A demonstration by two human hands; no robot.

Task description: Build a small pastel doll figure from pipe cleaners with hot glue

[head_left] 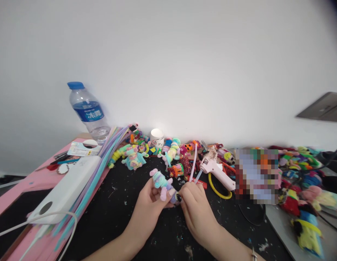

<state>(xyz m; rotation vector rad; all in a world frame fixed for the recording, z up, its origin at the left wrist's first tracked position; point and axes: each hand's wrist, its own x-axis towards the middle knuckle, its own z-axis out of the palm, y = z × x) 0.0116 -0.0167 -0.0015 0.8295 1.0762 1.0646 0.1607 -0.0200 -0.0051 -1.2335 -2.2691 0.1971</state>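
Note:
My left hand (149,203) is closed around a small pastel figure made of pipe cleaners (162,183), held just above the black mat (122,214). Its pink and teal limbs stick up past my fingers. My right hand (195,206) is pinched against the figure's lower end and holds a pink pipe cleaner (194,163) that rises up and away from my fingers. Both hands meet at the middle of the mat.
A pink glue gun (216,170) lies just behind my right hand. Several finished pipe-cleaner figures (134,157) line the wall. A bundle of pastel pipe cleaners (103,163), a white box (67,188) and a water bottle (88,112) stand left. More colourful figures (301,174) crowd the right.

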